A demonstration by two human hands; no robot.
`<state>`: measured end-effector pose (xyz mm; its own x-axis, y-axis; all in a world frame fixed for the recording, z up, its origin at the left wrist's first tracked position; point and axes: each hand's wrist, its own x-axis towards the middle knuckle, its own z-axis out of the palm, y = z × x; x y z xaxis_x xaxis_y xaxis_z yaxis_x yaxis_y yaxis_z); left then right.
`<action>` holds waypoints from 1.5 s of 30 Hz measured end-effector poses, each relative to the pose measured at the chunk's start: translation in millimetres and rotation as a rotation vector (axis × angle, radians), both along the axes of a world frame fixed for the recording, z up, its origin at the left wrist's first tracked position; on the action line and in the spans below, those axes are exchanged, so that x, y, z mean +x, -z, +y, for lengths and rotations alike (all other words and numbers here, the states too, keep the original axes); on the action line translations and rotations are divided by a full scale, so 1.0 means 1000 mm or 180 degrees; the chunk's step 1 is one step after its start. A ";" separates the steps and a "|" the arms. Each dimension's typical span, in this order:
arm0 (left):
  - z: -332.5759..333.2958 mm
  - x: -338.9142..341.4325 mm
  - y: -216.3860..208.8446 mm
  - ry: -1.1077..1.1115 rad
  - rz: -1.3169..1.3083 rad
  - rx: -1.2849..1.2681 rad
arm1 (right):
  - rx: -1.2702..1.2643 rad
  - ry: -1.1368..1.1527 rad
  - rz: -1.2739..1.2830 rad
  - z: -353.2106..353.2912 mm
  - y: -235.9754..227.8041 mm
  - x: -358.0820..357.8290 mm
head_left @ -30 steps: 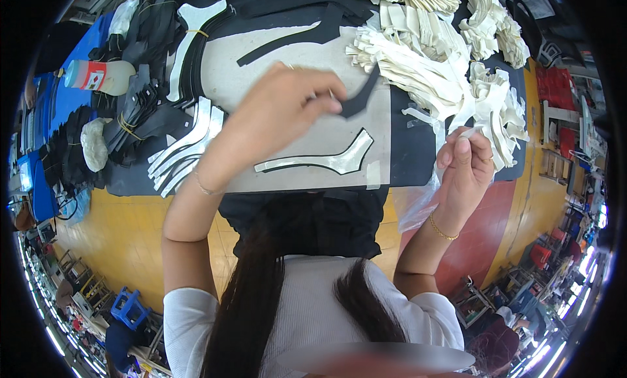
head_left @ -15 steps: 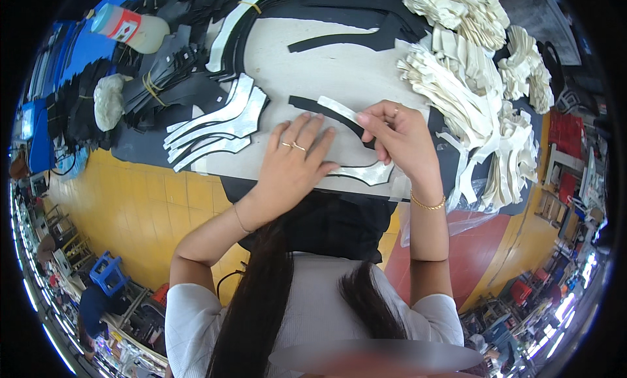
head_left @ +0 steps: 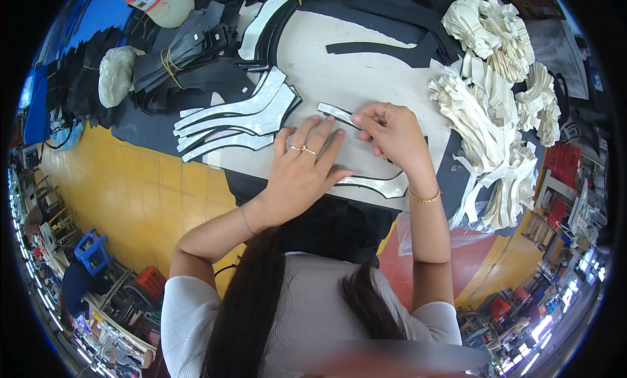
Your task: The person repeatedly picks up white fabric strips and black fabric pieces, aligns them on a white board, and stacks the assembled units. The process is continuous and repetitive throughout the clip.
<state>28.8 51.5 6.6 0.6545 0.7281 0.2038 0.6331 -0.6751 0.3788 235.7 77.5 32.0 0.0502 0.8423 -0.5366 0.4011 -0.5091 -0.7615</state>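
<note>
A narrow white strip lies along a curved black piece, whose dark edge shows beside it. Thumb and forefinger of my right hand pinch the strip's near end. My left hand rests with fingers spread, its fingertips beside the strip on the pale board. Below the hands, near the board's front edge, is a curved white-faced piece with a black border; my left thumb reaches its left end. To the left, several similar white-faced pieces overlap in a fanned stack.
Bunched cream strips cover the right side. A long black cut piece lies at the back. Banded black pieces, a tied stack of white-topped curved pieces, and a bottle with a red label occupy the left and back left.
The white strip has come down over the black piece, covering most of its far end that showed before. My right hand keeps its pinch. The whole view has shifted slightly.
</note>
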 end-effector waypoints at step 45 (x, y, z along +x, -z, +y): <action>0.007 0.024 -0.002 -0.0150 0.0342 0.0077 | 0.0897 -0.0247 -0.0854 -0.024 0.003 0.026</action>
